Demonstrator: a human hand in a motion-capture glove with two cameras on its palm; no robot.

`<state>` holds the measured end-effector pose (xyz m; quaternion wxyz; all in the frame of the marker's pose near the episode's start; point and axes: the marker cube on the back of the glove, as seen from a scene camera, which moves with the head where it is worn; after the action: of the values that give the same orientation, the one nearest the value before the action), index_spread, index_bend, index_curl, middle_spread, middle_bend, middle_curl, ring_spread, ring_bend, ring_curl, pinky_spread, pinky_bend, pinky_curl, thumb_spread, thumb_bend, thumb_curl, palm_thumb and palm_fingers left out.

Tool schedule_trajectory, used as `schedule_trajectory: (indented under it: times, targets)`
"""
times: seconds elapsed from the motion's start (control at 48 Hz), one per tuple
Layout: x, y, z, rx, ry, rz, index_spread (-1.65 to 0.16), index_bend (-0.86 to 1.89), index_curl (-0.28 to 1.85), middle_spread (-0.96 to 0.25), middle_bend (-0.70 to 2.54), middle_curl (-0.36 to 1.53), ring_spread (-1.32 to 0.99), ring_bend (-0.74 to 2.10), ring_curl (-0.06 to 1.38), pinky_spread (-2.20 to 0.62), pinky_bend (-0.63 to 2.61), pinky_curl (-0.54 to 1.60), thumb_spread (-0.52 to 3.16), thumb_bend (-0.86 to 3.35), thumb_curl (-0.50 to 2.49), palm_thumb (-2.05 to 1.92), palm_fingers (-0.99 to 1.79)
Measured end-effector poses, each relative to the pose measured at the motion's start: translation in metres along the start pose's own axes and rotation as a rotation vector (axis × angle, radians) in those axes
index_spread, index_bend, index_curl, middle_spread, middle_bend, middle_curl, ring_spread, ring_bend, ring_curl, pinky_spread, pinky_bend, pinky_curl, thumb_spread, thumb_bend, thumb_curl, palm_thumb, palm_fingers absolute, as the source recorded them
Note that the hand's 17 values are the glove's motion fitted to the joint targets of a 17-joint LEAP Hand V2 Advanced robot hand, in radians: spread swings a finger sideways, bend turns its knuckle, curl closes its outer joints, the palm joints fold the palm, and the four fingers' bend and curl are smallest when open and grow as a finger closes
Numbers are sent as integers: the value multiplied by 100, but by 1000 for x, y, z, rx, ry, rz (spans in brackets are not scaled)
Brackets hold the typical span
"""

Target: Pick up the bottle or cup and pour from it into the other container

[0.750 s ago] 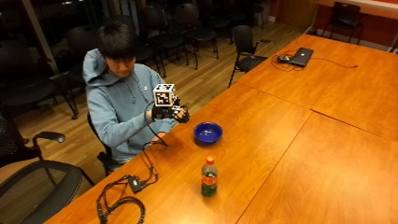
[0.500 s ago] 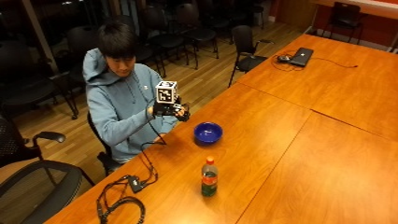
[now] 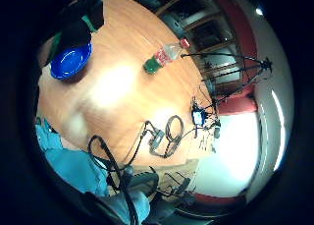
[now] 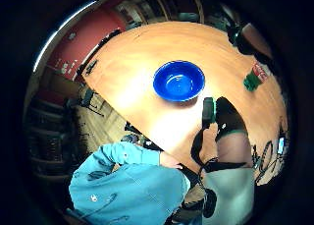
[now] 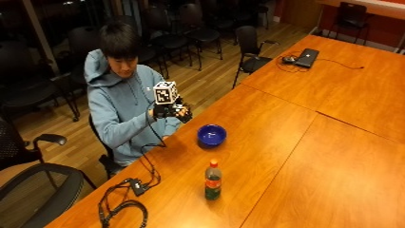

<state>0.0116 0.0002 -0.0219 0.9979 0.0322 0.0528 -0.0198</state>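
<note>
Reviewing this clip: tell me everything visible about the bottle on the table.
The bottle is clear plastic with a red cap, a red label round its middle and green at its base. It stands upright, capped, on the wooden table, near the edge, apart from the blue bowl. Nothing touches it; the gloved right hand is raised near the person's chest.
</note>
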Motion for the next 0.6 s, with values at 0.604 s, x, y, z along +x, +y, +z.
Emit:
schedule_trajectory:
  times: [0.604]
  targets:
    - [58, 30, 12, 15, -72, 215, -20, 16, 33, 1, 17, 35, -3, 29, 34, 5, 36, 28, 108, 6, 46, 86, 78]
